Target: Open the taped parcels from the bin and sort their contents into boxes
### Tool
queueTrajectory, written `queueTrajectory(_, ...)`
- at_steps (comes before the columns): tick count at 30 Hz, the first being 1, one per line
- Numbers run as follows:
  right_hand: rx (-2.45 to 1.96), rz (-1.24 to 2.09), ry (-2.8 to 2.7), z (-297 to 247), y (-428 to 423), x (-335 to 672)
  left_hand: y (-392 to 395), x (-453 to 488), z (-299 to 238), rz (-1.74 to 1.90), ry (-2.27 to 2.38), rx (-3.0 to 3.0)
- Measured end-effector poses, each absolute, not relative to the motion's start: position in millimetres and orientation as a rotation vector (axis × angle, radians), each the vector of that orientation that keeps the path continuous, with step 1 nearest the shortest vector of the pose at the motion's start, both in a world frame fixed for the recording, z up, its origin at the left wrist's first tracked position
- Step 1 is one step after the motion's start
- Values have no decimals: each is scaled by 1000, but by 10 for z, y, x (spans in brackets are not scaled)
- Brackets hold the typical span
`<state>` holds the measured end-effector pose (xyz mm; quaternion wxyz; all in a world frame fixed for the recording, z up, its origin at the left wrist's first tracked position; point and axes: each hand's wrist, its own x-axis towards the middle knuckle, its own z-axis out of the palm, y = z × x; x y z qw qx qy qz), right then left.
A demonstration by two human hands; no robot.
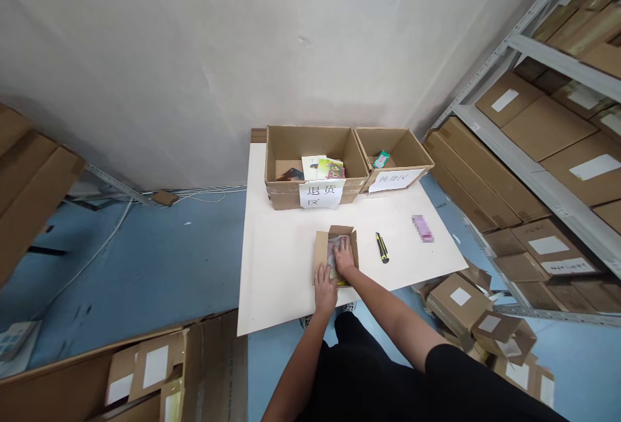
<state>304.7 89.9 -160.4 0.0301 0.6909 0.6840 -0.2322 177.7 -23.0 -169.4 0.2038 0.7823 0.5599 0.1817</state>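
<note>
A small cardboard box [320,250] stands with its flaps raised near the front edge of the white table [272,279]. My left hand [325,287] holds its near left corner, fingers over the wall. Inside the box, my right hand [344,259] lies with fingers stretched out on pale, crinkled wrapping [332,255]; what lies under it is hidden. A bit of yellow shows at the box's near end. To the right of the box rests a black and yellow utility knife [382,248], touched by neither hand.
Behind stand two open cartons with paper signs: a larger one [284,199] holding booklets, and another [420,175] with a green packet. A blurred purple item [424,228] lies at right. Shelving [533,179] and piled boxes [458,305] flank the table; a big carton [213,370] is lower left.
</note>
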Motion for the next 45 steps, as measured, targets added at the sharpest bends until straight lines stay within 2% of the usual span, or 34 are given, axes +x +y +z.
queueTrajectory(6,2222,-860,2048,-1512,721,3046,-209,1818,-1674,496,1578,2134)
queueTrajectory(12,2200,-997,2296,-1665,585,3119,-191,1781,-1683,495,1557,2153)
queueTrajectory(20,2377,-1243,2507,-1822,672,3337,-183,1796,-1741,557,1591,2289)
queueTrajectory(26,2596,-1145,2417,-1824,729,3306,-176,1777,-1643,477,1590,2314)
queueTrajectory(37,2155,-637,2610,-1802,495,3330,-208,1700,-1476,457,1550,2251)
queueTrajectory(40,2129,-505,2700,-1759,444,3369,-83,1646,-1380,467,1796,2023)
queueTrajectory(42,2142,-453,2712,-1741,426,3381,95,1628,-1293,343,1953,1776)
queueTrajectory(45,2195,-407,2679,-1734,414,3379,392,1628,-1151,157,1920,1534)
